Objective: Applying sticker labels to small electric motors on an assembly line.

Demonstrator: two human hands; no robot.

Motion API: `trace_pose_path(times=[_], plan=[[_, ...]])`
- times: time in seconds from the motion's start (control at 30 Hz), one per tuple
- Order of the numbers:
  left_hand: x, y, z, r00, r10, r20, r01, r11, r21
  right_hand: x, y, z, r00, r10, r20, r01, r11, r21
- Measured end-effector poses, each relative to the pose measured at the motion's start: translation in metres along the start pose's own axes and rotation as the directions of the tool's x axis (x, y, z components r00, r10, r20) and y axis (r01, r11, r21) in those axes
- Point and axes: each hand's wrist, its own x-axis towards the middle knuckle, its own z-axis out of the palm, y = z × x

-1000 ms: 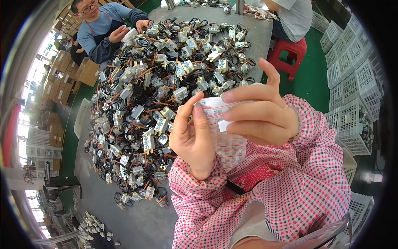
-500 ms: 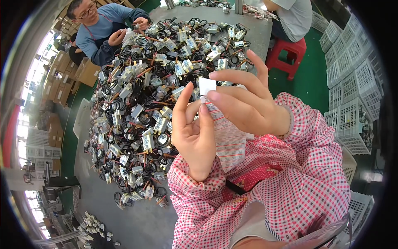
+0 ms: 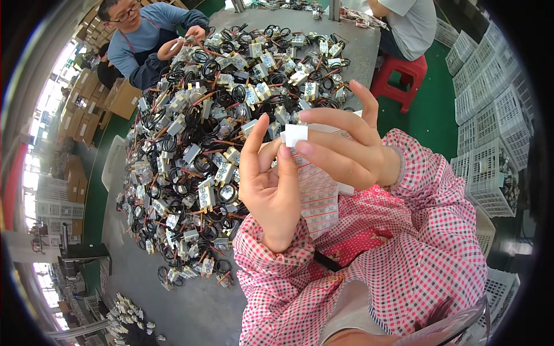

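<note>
My left hand (image 3: 270,179) is raised in front of me, its thumb and a finger pinched together at the lower left corner of a small white square label (image 3: 296,134). At the label's right edge are the fingertips of my right hand (image 3: 349,147), curled, with one finger raised. A sheet of printed stickers (image 3: 318,202) with red lines hangs below and behind the right fingers; the grip on it is partly hidden. Beyond both hands lies a big heap of small grey-white boxes with coiled black cables (image 3: 202,144).
The heap covers much of the grey table (image 3: 190,311). Across it, a co-worker in blue (image 3: 141,43) handles a small part. Another person sits by a red stool (image 3: 401,81). White plastic crates (image 3: 490,173) are stacked at right; cardboard boxes (image 3: 124,99) stand at left.
The white label has moved down and slightly right, nearer the left fingertips. My right hand has shifted down a little with it. My left hand stays nearly still.
</note>
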Motion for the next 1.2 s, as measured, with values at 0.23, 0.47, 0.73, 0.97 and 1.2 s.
trace_pose_path(times=[0.23,0.47,0.73,0.97,1.2], plan=[[-0.001,-0.005,0.0,0.999,0.033,0.018,-0.034,0.995,0.097,0.023,-0.003,-0.002,0.929,0.332,0.165,-0.358,0.918,0.171],[0.032,-0.026,-0.029,0.996,-0.007,-0.084,0.013,0.997,0.071,0.001,-0.003,0.0,0.933,0.254,0.256,-0.312,0.925,0.218],[0.097,-0.047,-0.121,0.807,0.587,0.068,-0.085,0.002,0.996,-0.009,-0.001,-0.008,0.657,0.651,0.38,-0.655,0.244,0.715],[0.102,-0.025,-0.119,0.916,0.383,0.122,-0.075,-0.137,0.988,-0.032,-0.012,-0.028,0.437,0.782,0.444,-0.615,-0.101,0.782],[0.11,0.013,-0.175,0.85,0.527,0.001,-0.235,0.376,0.896,-0.067,0.007,-0.082,0.393,0.858,0.332,-0.643,-0.002,0.766]])
